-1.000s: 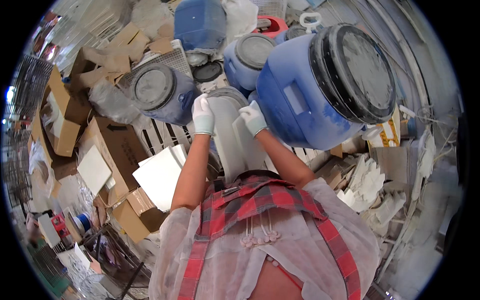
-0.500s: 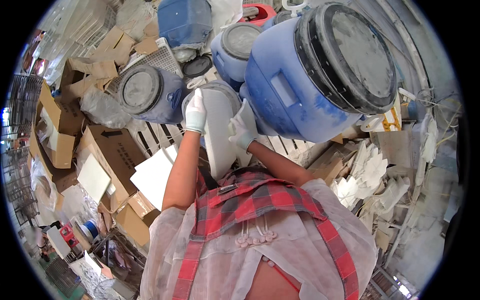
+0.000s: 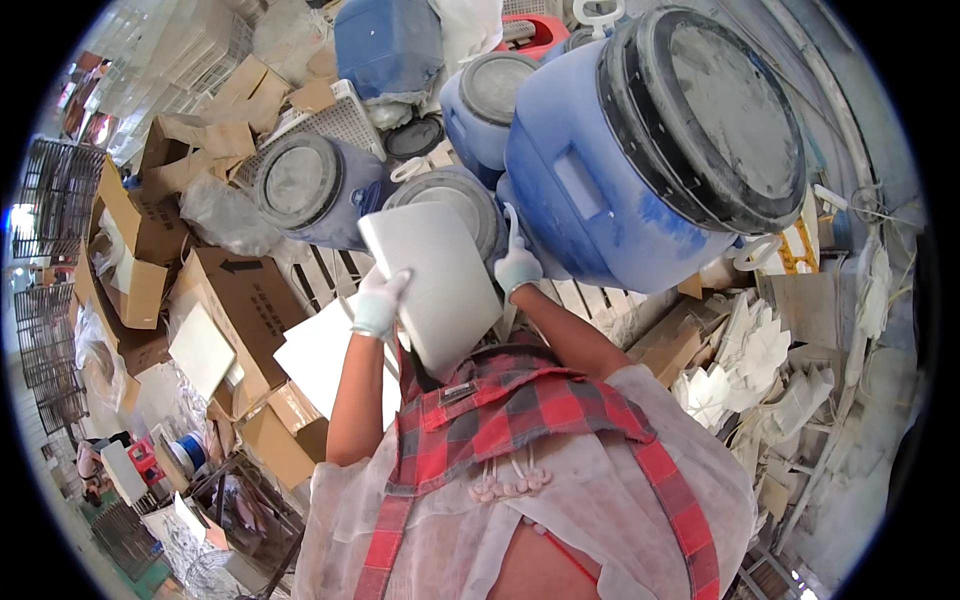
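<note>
My left hand (image 3: 378, 302), in a white glove, grips the left edge of a smooth white rectangular panel (image 3: 435, 285) with rounded corners. The panel leans upright against my lap and partly covers a lidded blue barrel (image 3: 445, 195) behind it. To the panel's right my gloved right hand (image 3: 518, 268) is closed, beside a large blue barrel (image 3: 590, 190). A thin white strip stands up from it; whether this is a finger or a sheet seen edge-on I cannot tell.
More blue barrels (image 3: 490, 90) stand ahead and a grey-lidded one (image 3: 300, 180) at the left. Opened cardboard boxes (image 3: 240, 310) and white sheets (image 3: 325, 345) lie to my left. On the right is a pile of white leaf-shaped pieces (image 3: 735, 345). Slatted boards (image 3: 585, 298) lie beneath the barrels.
My left hand has moved down and nearer, and the panel has turned from a narrow, dotted side to a broad smooth face. My right hand has shifted slightly right, and its broad white sheet no longer shows.
</note>
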